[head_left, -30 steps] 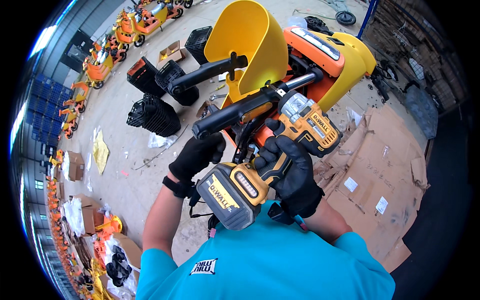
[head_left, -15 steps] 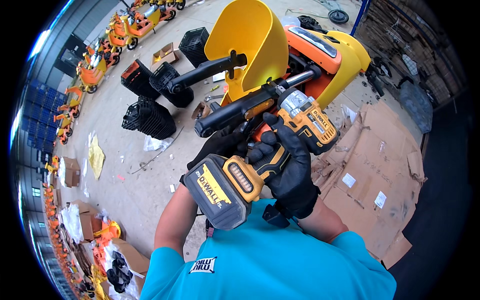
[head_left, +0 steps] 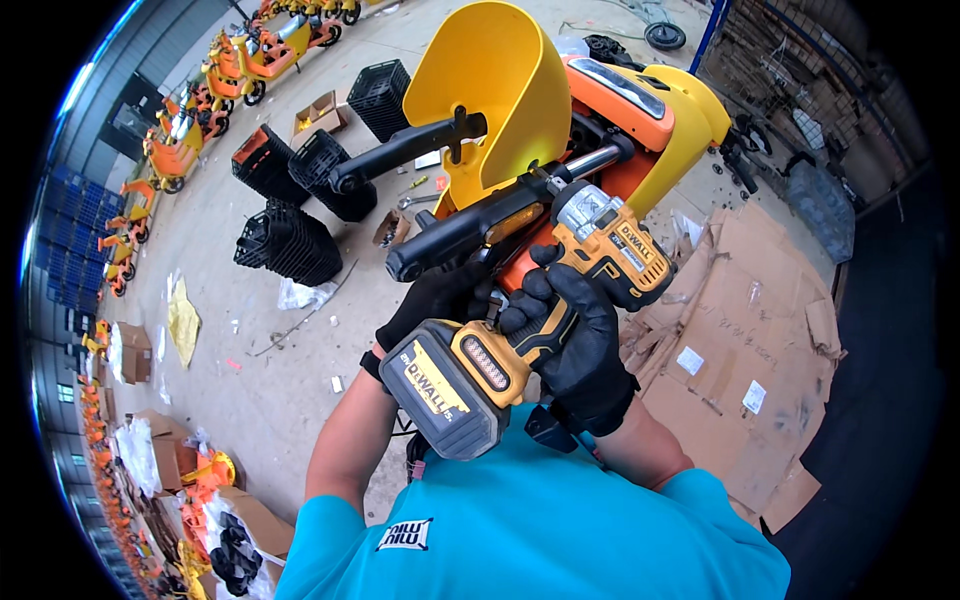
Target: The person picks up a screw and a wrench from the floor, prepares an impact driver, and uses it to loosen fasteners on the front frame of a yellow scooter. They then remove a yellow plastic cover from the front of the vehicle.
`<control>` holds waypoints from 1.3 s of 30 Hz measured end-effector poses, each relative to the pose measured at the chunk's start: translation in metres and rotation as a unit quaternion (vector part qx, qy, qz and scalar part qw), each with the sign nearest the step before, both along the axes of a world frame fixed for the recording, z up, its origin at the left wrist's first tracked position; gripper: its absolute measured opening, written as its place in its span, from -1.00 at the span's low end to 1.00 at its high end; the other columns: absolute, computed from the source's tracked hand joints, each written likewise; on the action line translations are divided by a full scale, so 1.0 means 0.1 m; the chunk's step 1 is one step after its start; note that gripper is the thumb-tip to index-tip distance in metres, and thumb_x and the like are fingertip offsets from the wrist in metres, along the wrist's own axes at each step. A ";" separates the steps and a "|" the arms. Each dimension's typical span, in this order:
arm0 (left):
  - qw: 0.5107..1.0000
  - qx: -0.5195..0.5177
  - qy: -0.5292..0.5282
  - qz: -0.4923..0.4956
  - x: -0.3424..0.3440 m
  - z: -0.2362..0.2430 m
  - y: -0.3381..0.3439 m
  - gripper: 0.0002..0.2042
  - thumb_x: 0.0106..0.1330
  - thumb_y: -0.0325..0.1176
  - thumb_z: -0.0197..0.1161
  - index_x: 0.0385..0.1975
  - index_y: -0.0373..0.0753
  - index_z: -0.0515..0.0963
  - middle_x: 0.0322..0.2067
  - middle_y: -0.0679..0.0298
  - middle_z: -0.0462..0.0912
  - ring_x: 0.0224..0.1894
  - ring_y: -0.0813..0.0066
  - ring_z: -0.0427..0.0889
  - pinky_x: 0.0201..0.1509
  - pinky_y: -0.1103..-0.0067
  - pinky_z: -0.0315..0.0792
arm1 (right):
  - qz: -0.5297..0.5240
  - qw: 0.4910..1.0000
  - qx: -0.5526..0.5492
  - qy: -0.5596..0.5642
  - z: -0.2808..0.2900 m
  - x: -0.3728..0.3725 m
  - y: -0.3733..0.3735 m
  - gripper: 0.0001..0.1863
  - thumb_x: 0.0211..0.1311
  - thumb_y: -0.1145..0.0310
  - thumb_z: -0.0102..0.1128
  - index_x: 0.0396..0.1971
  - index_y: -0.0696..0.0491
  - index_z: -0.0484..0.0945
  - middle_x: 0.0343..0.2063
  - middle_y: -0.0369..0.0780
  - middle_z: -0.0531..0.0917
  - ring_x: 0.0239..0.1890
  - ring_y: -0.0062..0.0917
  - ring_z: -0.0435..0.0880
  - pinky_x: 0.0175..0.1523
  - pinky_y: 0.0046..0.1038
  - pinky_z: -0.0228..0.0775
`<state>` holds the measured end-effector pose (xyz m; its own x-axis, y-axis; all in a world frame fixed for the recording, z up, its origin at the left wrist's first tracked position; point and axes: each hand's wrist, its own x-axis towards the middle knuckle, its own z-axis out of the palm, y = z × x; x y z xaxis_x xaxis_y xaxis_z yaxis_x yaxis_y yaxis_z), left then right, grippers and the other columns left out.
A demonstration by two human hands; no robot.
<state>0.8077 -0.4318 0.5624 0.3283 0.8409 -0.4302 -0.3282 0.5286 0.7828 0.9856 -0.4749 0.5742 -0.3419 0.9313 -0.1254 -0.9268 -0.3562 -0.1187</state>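
My right hand [head_left: 585, 345], in a black glove, is wrapped round the handle of a yellow-and-black cordless impact wrench [head_left: 615, 245]. Its large battery [head_left: 440, 390] points toward me, and its nose meets the black fork leg [head_left: 465, 235] near the metal tube. My left hand [head_left: 435, 305], also gloved in black, is below that leg, behind the battery. Its fingers look curled and closed, but what they hold is hidden. Beyond the hands lies an orange-and-yellow scooter [head_left: 625, 100] with a curved yellow front panel [head_left: 490, 90]. A second black fork leg [head_left: 400, 150] sticks out leftward.
Stacked black crates [head_left: 285, 240] stand on the concrete floor at the left, with an open carton [head_left: 318, 115] behind. Flattened cardboard [head_left: 740, 350] covers the floor at right. A wrench [head_left: 418, 200] lies near the scooter. More scooters [head_left: 260, 50] line the far left.
The whole scene has shifted slightly left in view. Both hands and the impact wrench keep nearly the same place against the fork leg.
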 end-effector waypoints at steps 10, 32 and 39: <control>0.998 0.062 0.027 0.003 -0.05 -0.11 0.00 -0.77 0.40 -0.27 0.13 -0.07 -0.25 0.42 -0.50 0.36 0.44 -0.54 0.66 0.40 -0.44 0.68 0.35 | 0.011 0.999 -0.007 0.039 -0.02 0.02 -0.06 -0.71 0.30 0.37 0.12 0.00 0.03 0.44 -0.47 -0.36 0.40 -0.39 -0.63 0.41 -0.16 -0.45 0.36; 0.920 -0.005 -0.389 -0.045 0.63 -0.84 0.31 -0.49 0.51 -0.08 -0.11 0.14 -0.47 0.36 0.02 -0.03 0.54 0.09 0.20 0.56 0.30 0.36 0.38 | 0.109 0.982 0.094 -0.123 -0.29 0.78 0.19 -0.48 0.34 0.29 0.06 0.23 0.16 0.25 -0.46 -0.31 0.38 -0.41 -0.60 0.38 -0.26 -0.42 0.33; 0.920 0.017 -0.391 -0.034 0.63 -0.73 0.36 -0.35 0.45 0.10 -0.09 0.21 -0.45 0.33 0.13 -0.08 0.50 0.23 0.03 0.47 0.38 0.28 0.30 | 0.123 0.971 0.089 -0.187 -0.26 0.85 0.25 -0.46 0.30 0.29 0.12 0.22 0.17 0.27 -0.48 -0.30 0.40 -0.42 -0.58 0.42 -0.25 -0.41 0.37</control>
<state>0.8703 -0.3958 0.4895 0.5780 0.8159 -0.0151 -0.7651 0.5483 0.3376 1.0704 -0.4501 0.5484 -0.5179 0.8458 -0.1279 -0.6974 -0.5040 -0.5096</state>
